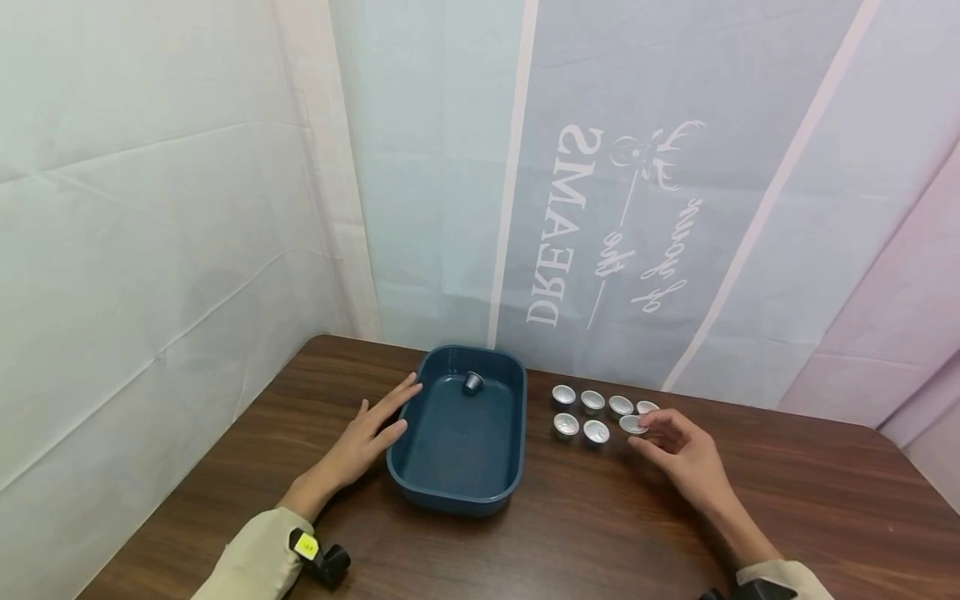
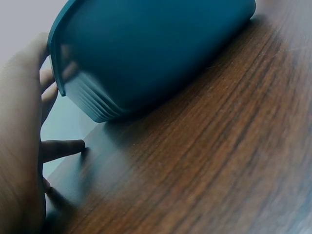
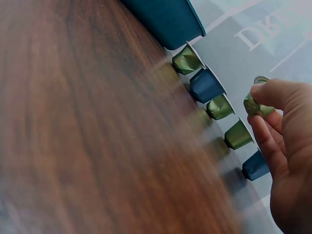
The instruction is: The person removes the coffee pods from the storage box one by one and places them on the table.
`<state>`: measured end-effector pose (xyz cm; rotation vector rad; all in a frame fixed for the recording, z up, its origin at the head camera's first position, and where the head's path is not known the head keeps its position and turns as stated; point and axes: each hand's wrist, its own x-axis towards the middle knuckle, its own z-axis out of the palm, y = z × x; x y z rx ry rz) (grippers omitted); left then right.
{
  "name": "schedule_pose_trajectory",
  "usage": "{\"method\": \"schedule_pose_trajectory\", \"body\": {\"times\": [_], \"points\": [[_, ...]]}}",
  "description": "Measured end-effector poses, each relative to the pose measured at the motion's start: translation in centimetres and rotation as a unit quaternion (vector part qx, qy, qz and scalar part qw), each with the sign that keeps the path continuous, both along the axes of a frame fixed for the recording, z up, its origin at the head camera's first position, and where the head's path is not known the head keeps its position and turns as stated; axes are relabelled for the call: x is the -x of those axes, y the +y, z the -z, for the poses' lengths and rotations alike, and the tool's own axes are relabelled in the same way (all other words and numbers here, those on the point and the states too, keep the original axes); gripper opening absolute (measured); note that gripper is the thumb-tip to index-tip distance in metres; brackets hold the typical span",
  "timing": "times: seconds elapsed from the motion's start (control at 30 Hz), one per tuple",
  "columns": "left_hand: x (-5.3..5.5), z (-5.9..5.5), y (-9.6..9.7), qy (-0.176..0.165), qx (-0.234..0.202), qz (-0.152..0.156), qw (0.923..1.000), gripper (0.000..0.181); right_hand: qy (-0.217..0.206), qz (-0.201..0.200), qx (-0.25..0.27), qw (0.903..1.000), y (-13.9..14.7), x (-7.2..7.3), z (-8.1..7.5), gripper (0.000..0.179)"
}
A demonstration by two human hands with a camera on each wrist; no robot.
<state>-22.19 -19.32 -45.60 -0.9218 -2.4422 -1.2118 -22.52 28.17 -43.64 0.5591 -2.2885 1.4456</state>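
Note:
My right hand (image 1: 686,458) pinches a green coffee capsule (image 3: 252,107) between thumb and fingers; its silver lid (image 1: 633,425) shows in the head view. Two rows of capsules with silver lids stand to its left, the front row holding a capsule (image 1: 596,432) and the back row another (image 1: 592,402). In the right wrist view their sides are green or blue, such as this blue capsule (image 3: 206,84). My left hand (image 1: 363,437) touches the left rim of a dark blue plastic bin (image 1: 455,500) with extended fingers. One dark capsule (image 1: 472,383) lies tipped inside the bin.
The brown wooden table (image 1: 600,533) carries the bin and capsules. A grey-blue cloth with printed lettering (image 1: 562,225) hangs behind the table's far edge, and a white cloth (image 1: 150,208) hangs along the left side.

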Motion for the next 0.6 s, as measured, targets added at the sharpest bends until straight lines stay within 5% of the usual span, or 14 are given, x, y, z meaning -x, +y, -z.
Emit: {"method": "schedule_pose_trajectory", "body": {"times": [0.3,0.6], "points": [[-0.2,-0.2,0.0,-0.002,0.005,-0.002,1.0,0.052,-0.004,0.002,-0.029,0.9996,0.3,0.5,1.0,0.03],[0.0,0.0,0.0,0.002,0.005,-0.006,1.0,0.052,0.004,0.05,-0.085,0.9951,0.4,0.5,1.2,0.031]]}}
